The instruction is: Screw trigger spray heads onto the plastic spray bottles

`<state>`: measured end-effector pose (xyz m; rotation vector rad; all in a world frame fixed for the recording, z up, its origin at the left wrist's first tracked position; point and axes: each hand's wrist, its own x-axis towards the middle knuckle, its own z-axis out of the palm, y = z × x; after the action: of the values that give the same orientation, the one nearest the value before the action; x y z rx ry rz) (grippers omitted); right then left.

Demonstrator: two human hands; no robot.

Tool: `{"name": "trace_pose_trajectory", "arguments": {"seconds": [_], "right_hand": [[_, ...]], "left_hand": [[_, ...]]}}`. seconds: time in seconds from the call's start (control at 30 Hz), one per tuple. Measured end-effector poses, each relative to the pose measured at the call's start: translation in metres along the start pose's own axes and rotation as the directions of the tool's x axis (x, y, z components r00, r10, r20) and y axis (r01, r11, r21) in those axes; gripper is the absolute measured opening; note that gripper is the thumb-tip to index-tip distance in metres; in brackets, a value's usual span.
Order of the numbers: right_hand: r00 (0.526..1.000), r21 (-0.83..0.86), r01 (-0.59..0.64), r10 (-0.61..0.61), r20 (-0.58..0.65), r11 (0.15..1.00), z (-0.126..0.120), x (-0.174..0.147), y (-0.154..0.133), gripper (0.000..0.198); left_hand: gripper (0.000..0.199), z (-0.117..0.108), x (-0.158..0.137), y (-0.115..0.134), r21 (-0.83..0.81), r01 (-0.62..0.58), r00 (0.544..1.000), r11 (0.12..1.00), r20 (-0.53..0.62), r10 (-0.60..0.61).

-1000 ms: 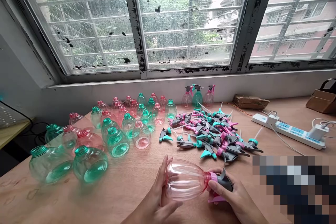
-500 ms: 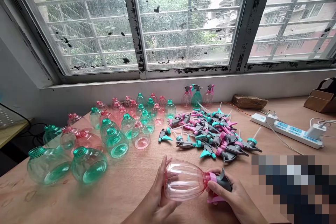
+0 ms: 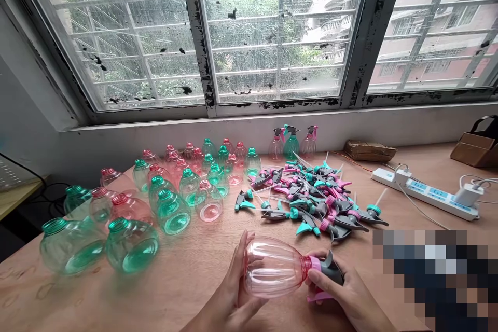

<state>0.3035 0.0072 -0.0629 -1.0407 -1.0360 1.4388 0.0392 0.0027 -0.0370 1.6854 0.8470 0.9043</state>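
A clear pink spray bottle (image 3: 274, 268) lies on its side in the air between my hands, above the near part of the wooden table. Its base rests in my left hand (image 3: 237, 290), whose fingers and thumb cup it from the left. My right hand (image 3: 342, 288) grips the grey and pink trigger sprayer head (image 3: 330, 270) at the bottle's neck, thumb near the pink collar (image 3: 314, 263). The head sits against the neck; how tightly it is screwed on I cannot tell. Part of the pink trigger shows below my right thumb.
Several open pink and green bottles (image 3: 171, 210) stand at the left. A heap of loose sprayer heads (image 3: 311, 194) lies beyond my hands. Three bottles with heads (image 3: 291, 144) stand by the wall. At right are a power strip (image 3: 428, 194) and a brown parcel (image 3: 369, 150).
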Motion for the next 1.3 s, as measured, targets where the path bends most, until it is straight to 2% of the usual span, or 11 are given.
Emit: {"name": "trace_pose_trajectory", "arguments": {"seconds": [0.17,0.33,0.5,0.7,1.0,1.17,1.3], "right_hand": [[1.000,-0.004,-0.016,0.016,0.006,1.000,-0.001,0.001,0.000,0.046],[1.000,-0.007,0.002,-0.002,0.002,1.000,0.000,0.000,-0.002,0.044],[1.000,0.003,0.002,-0.002,-0.014,1.000,0.003,-0.003,-0.006,0.043],[1.000,-0.010,-0.004,0.004,-0.003,1.000,0.003,-0.004,-0.008,0.042],[1.000,-0.004,0.000,0.000,-0.009,1.000,0.004,-0.003,-0.009,0.042],[1.000,-0.004,0.009,-0.009,0.008,1.000,0.001,-0.002,-0.004,0.041],[1.000,-0.022,0.004,-0.004,0.003,1.000,0.001,-0.002,-0.005,0.042]], "left_hand": [[0.095,-0.004,-0.001,-0.002,-0.019,0.053,0.998,0.998,0.025,-0.053],[0.093,-0.006,0.001,-0.014,0.036,-0.031,0.998,0.999,0.047,0.029],[0.085,-0.002,0.000,-0.006,0.025,0.003,1.000,1.000,0.005,-0.003],[0.098,-0.003,-0.001,-0.006,-0.022,0.022,1.000,1.000,0.022,-0.022],[0.083,-0.002,0.000,-0.001,0.024,0.031,0.999,0.999,0.025,-0.031],[0.098,-0.003,-0.001,-0.004,0.009,0.051,0.998,0.999,0.024,-0.051],[0.094,-0.003,0.000,-0.006,0.013,0.033,0.999,0.999,0.024,-0.034]]}}
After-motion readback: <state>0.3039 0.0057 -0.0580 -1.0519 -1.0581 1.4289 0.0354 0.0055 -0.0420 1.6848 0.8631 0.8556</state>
